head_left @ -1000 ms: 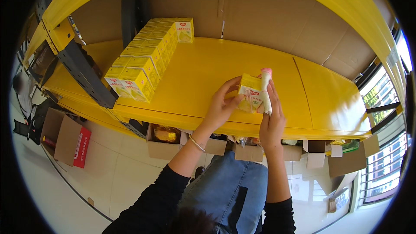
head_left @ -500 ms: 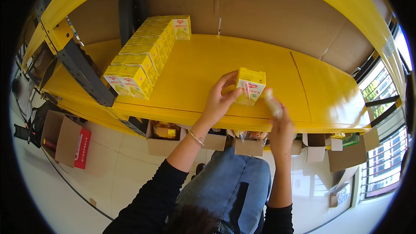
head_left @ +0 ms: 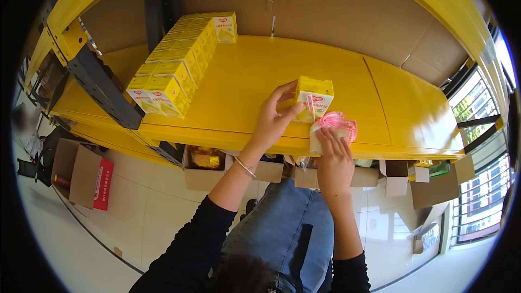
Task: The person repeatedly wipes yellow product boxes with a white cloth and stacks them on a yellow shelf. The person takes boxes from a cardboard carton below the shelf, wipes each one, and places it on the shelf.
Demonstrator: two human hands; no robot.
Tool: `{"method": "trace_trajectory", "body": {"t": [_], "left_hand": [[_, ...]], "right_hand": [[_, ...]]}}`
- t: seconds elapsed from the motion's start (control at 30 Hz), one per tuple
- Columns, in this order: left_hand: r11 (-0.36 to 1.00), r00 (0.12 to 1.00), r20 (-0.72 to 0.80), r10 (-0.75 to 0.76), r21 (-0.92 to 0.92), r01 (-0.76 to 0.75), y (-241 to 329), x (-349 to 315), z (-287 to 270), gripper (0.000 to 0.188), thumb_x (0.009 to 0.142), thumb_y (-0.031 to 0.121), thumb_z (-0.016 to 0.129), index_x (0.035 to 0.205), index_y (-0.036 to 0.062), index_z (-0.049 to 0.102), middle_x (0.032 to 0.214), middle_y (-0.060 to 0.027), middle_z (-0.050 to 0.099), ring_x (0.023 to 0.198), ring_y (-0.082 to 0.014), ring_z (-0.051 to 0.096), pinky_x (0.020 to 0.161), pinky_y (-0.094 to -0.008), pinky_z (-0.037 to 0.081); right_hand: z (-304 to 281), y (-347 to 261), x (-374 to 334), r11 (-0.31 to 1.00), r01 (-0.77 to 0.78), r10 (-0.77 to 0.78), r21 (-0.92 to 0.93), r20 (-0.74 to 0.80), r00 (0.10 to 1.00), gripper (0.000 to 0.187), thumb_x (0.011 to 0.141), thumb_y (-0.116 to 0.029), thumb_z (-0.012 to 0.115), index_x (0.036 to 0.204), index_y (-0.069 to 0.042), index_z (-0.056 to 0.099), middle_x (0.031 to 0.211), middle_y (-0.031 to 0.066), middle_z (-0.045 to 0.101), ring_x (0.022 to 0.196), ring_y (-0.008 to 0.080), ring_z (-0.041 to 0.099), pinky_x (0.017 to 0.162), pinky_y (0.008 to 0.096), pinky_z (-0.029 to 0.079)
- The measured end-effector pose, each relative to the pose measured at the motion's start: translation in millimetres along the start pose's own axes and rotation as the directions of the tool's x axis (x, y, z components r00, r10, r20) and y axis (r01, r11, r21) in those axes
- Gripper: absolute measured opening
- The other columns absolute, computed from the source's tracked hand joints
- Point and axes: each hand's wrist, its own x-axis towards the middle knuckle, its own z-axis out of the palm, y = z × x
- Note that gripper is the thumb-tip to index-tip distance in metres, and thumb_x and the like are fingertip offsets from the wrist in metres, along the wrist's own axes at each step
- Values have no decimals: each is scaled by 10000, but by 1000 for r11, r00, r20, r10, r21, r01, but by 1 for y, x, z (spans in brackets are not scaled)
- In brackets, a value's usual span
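My left hand [head_left: 275, 119] is closed around the left side of a yellow and white drink carton [head_left: 317, 93], which has a straw on its front. The carton is near the front edge of the yellow shelf [head_left: 260, 76]. Just below and right of it, my right hand [head_left: 334, 160] grips a pink and white cloth [head_left: 335, 130], with the fingers pressed flat over it. The cloth is close to the carton's lower front; whether they touch I cannot tell. At the left of the shelf stand long rows of matching drink cartons [head_left: 173, 70].
A dark upright post [head_left: 103, 87] bounds the shelf on the left, and brown cardboard [head_left: 336, 16] lines its back. Open boxes with packaged goods [head_left: 206, 160] sit below the front edge. On the floor at left is an open carton box [head_left: 81, 176].
My right hand has moved left and slightly down toward the carton, and the cloth, blurred before, now shows spread out. My left hand keeps hold of the carton.
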Motion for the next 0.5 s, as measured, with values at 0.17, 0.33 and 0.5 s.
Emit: {"method": "trace_trajectory", "body": {"t": [0.17, 0.33, 0.5], "left_hand": [[979, 990, -23, -137, -156, 132, 11, 1, 2, 391, 935, 241, 517, 1241, -2, 497, 1177, -95, 565, 1100, -145, 508, 902, -275, 436], [990, 997, -26, -69, -124, 65, 6, 3, -1, 388, 943, 232, 501, 1232, -27, 492, 1156, -92, 566, 1082, -143, 503, 934, -269, 401], [1000, 1000, 7, -8, 0, 8, 2, 1, 2, 389, 908, 169, 547, 1256, 7, 484, 1160, -82, 528, 1102, -168, 487, 884, -273, 443]], "right_hand": [[-18, -17, 18, 962, 170, -90, 212, -342, 936, 433, 733, 67, 477, 1140, -39, 575, 1163, 107, 604, 1059, 249, 589, 887, 347, 456], [18, -24, 20, 963, 268, -263, 34, -120, 957, 448, 772, 2, 498, 1215, -63, 522, 1256, 62, 540, 1220, 225, 462, 988, 384, 386], [0, -19, 12, 996, 67, -73, 59, 111, 991, 347, 791, -18, 494, 1133, -45, 545, 1114, 134, 602, 993, 265, 596, 834, 391, 473]]}}
